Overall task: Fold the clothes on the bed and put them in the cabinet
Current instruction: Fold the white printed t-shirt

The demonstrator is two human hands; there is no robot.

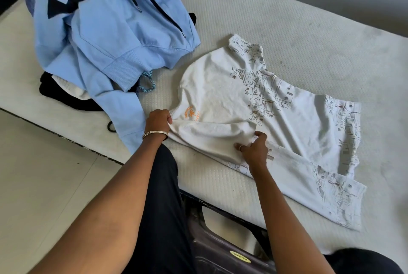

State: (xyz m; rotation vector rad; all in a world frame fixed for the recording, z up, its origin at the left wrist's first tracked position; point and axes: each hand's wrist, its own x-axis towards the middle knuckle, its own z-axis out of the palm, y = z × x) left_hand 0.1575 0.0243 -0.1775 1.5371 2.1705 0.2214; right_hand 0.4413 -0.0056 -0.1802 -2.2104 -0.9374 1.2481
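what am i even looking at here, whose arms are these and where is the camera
There is no machine here. A person wears one camera on the head, so you look down along their own two bare arms at a bed.

On the mattress lies a white printed shirt, spread out and partly folded. The left hand, which has a bangle on its wrist, grips the shirt's edge near a small orange logo. The right hand pinches a fold of the same shirt lower down.

To the left sits a heap of unfolded clothes: a light blue hoodie on top, with dark garments under it. No cabinet is in view.
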